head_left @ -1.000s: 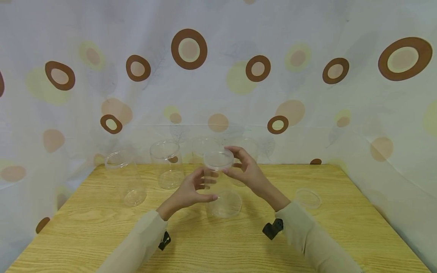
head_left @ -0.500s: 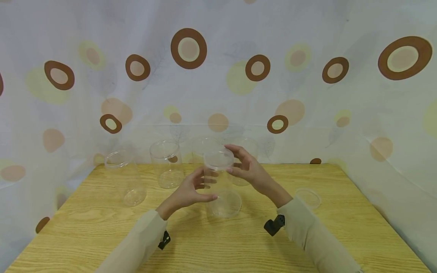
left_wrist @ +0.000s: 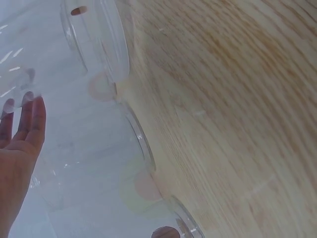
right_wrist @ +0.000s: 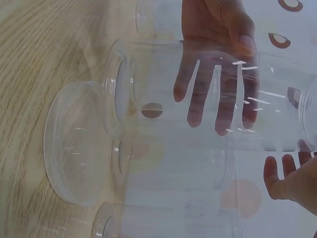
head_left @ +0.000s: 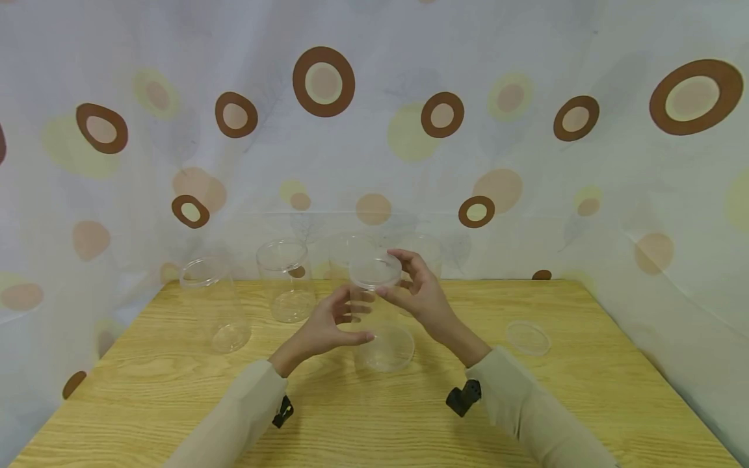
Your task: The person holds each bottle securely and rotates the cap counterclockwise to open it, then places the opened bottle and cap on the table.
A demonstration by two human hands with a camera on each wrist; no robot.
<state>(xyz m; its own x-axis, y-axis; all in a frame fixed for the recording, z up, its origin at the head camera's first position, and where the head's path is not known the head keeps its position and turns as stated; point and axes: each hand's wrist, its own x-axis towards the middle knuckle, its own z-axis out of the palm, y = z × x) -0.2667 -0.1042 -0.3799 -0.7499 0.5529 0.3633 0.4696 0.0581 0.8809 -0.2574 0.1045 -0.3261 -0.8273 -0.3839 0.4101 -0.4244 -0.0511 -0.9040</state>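
Note:
Upright in the middle of the head view is a clear plastic jar [head_left: 365, 318]. My left hand [head_left: 324, 325] grips its side, thumb in front and fingers behind, seen through the wall in the right wrist view. At the top, my right hand [head_left: 424, 299] holds the rim between thumb and fingers. Whether that thick top band is a fitted lid, I cannot tell. A clear round lid [right_wrist: 74, 144] lies on the table by the jar's foot. The left wrist view catches only the left hand's fingers [left_wrist: 32, 124] against clear plastic.
Behind stand more clear jars: one at far left [head_left: 231, 312], another [head_left: 287, 286] beside it, others [head_left: 424, 250] partly hidden by the hands. A loose clear lid [head_left: 528, 338] lies at right on the wooden table [head_left: 374, 429]. A patterned cloth [head_left: 374, 162] hangs behind.
My right hand shifted slightly right from the jar's top, then came back left, its thumb now further across the front of the rim. The left hand and jar stay in place.

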